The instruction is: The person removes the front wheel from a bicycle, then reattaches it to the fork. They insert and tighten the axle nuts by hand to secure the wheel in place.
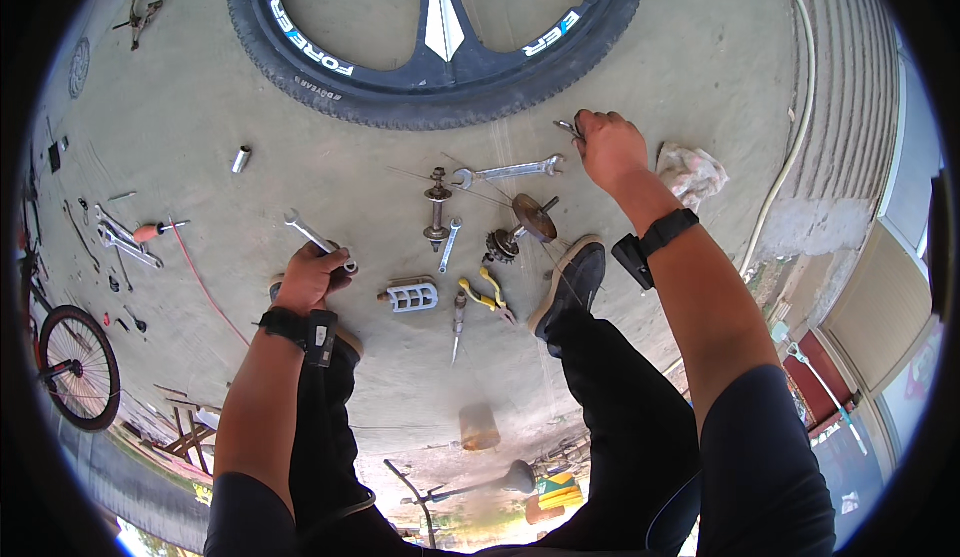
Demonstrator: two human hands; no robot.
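Observation:
My left hand (pixel 312 279) is closed around a silver wrench (pixel 308 229), its open jaw pointing up and left. Out to the right, my right hand (pixel 613 149) grips a small dark metal piece (pixel 567 128) whose kind is hard to make out; it sits just below the black bicycle wheel (pixel 430 107). Between my hands lie a double open-ended wrench (pixel 510 171), a hub with its axle (pixel 437 207), a small wrench (pixel 450 246) and an axle part with a rusty disc (pixel 534 219). Nearer are a grey pedal (pixel 413 297) and yellow-handled pliers (pixel 488 294).
A crumpled cloth (pixel 692 173) lies beyond my right wrist. A metal socket (pixel 241 159) stands apart at left, with a red-handled screwdriver (pixel 152 231) and several wrenches farther out. A pale hose (pixel 800 107) runs along the right side. My shoes flank the pedal and pliers.

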